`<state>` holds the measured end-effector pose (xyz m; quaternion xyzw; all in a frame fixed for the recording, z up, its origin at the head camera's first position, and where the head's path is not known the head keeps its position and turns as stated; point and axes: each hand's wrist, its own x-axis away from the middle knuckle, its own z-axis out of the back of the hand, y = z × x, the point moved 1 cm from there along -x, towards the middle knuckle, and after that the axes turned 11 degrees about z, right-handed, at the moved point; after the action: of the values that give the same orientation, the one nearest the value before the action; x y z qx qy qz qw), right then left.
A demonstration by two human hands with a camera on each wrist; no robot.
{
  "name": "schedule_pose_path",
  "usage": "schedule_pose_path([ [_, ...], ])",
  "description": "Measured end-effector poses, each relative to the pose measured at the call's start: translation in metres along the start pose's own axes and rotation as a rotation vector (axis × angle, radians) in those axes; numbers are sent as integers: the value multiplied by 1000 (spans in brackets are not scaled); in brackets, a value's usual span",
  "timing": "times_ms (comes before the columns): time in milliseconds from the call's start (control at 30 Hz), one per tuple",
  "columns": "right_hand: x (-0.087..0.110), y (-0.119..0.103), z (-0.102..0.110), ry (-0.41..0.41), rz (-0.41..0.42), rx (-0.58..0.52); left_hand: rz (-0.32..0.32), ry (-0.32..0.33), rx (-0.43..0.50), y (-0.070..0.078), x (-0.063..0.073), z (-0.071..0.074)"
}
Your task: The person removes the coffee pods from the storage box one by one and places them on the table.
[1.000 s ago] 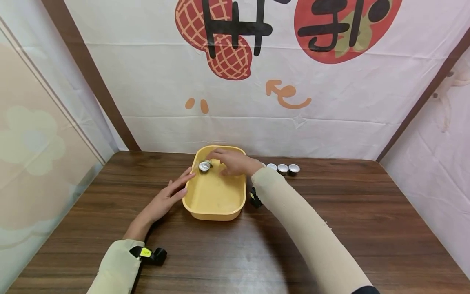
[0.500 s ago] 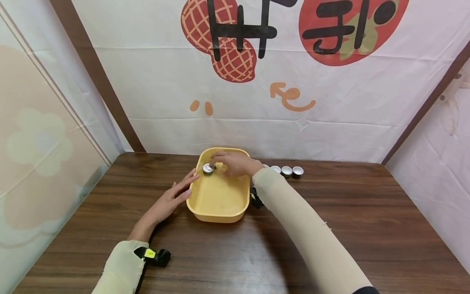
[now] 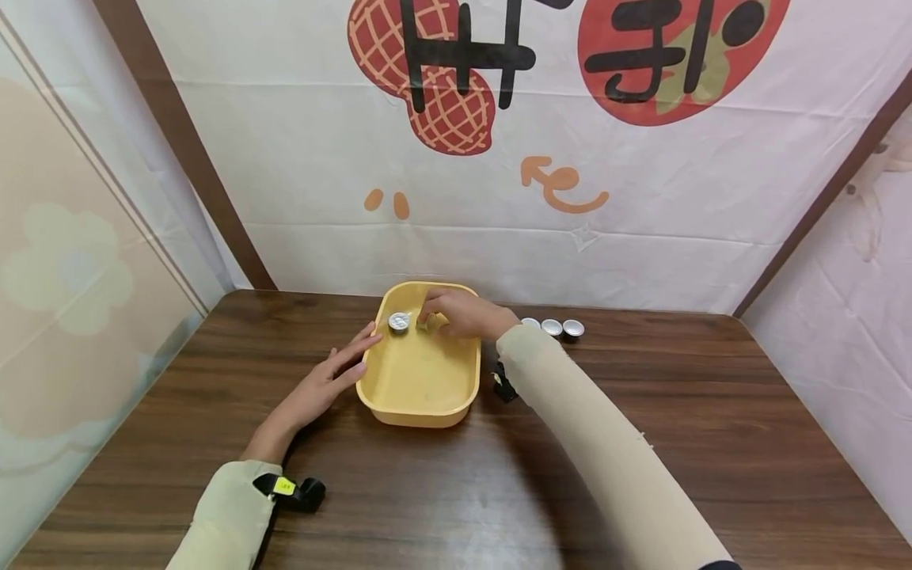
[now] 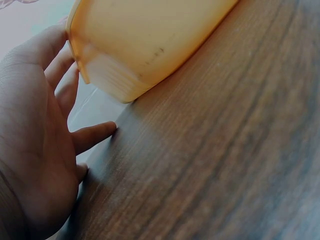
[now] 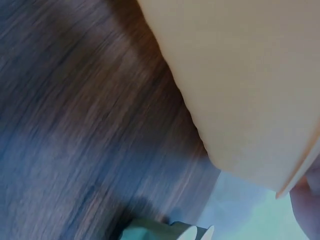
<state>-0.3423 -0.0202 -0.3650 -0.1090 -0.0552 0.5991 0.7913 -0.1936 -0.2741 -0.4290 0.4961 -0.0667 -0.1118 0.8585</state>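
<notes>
Here the right hand (image 3: 461, 314) hangs over the far end of the yellow tub (image 3: 420, 396), fingers curled loosely downward with nothing plainly between them; whether the fingertips touch anything is hidden by the hand itself. Just at its 9 o'clock, apart from the fingers, a small silver cup (image 3: 398, 321) sits in the tub's far-left corner. The left hand (image 3: 322, 385) lies flat on the table at the tub's 9 o'clock, fingers straight and together, their tips against the tub's outer wall; the left wrist view shows the fingers (image 4: 60, 80) meeting the rim at the corner while the thumb rests on the wood.

Outward from there, at the tub's 2 o'clock, three more silver cups (image 3: 552, 326) stand in a row along the far edge of the table, partly screened by the right forearm, which crosses from 5 o'clock and blocks the tub's right wall. A black wrist strap (image 3: 504, 384) shows beside that wall, and another black strap with a yellow tag (image 3: 292, 491) sits at the left cuff. Both arms wear pale sleeves.

The table (image 3: 712, 443) is dark brown wood grain, its sheen brightest near 6 o'clock. Behind it at 12 o'clock hangs a creased white cloth (image 3: 641, 245) printed with a red peanut shape, black characters and orange marks. Brown posts frame it, with pale panels at 9 and 3 o'clock.
</notes>
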Motion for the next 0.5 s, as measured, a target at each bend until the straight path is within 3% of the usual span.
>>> schedule_pose_path([
  [333, 2, -3, 4, -15, 80, 20, 0, -6, -10, 2, -1, 2],
  [500, 3, -5, 5, -45, 59, -33, -4, -8, -11, 3, 0, 2],
])
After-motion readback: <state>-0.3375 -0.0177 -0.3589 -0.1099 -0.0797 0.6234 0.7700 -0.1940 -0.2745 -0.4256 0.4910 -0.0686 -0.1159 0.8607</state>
